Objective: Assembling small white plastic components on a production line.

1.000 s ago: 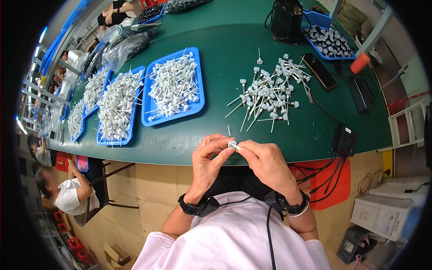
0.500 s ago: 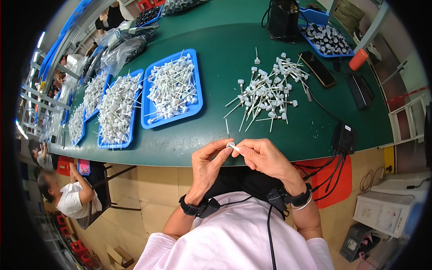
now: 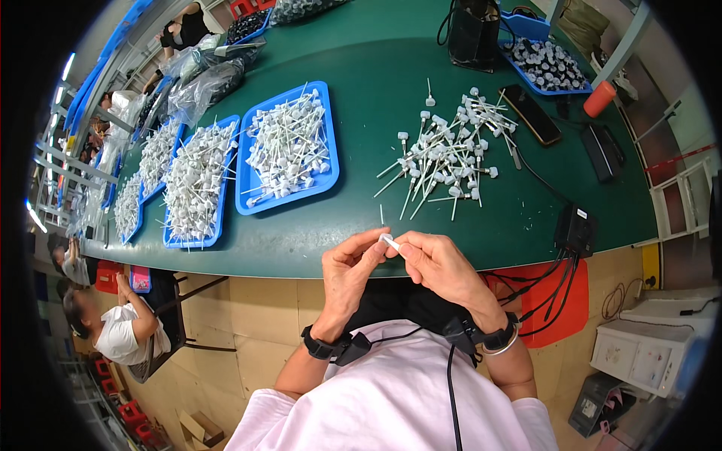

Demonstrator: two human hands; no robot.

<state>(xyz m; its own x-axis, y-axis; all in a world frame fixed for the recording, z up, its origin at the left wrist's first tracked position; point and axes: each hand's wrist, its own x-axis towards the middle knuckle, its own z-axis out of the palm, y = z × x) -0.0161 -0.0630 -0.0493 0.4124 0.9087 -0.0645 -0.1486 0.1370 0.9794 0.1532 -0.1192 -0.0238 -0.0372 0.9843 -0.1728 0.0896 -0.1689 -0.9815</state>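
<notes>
At the table's near edge, my left hand (image 3: 349, 272) is closed in a pinch on a small white sprayer-like head with a thin tube (image 3: 381, 216) that points away from me. Against its fingertips, my right hand (image 3: 444, 269) is closed on a slim white tapered piece (image 3: 390, 242). The two pieces meet between my fingers, which hide most of them; whether they are joined I cannot tell. Beyond my hands lies a loose pile of similar white heads with thin tubes (image 3: 450, 154).
Blue trays (image 3: 331, 174) of white tubed heads stand at the left. A phone (image 3: 531, 114), a black box with cables (image 3: 576, 230) and an orange-red cylinder (image 3: 599, 99) are at the right. Farther back are a tray of clear-and-black parts (image 3: 545, 66) and a black bag (image 3: 472, 36). A person (image 3: 120, 323) sits left.
My hands stay together and have shifted only slightly. The tapered piece has tilted a little, and less of the thin tube shows beyond my left fingers.
</notes>
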